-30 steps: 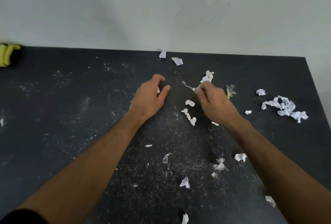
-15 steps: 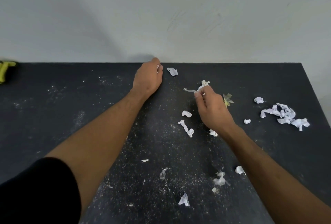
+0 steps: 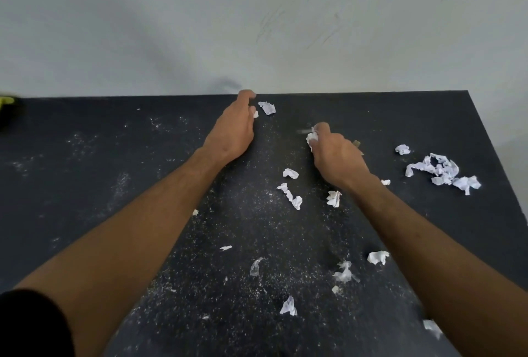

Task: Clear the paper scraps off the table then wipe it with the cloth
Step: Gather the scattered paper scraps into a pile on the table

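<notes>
Since 0.5 s ago the right hand (image 3: 337, 156) has gathered its scrap (image 3: 312, 137) into curled fingers; the left hand (image 3: 234, 131) stays at the table's (image 3: 85, 185) far edge, pinching 1 scrap (image 3: 255, 114). About 15 loose scraps (image 3: 291, 196) and 1 pile (image 3: 441, 172) remain, with 1 yellow cloth (image 3: 6, 100) far left.

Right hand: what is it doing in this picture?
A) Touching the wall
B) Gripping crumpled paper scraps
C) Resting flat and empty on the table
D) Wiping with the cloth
B: the right hand has its fingers curled round white crumpled paper scraps above the table.
</notes>
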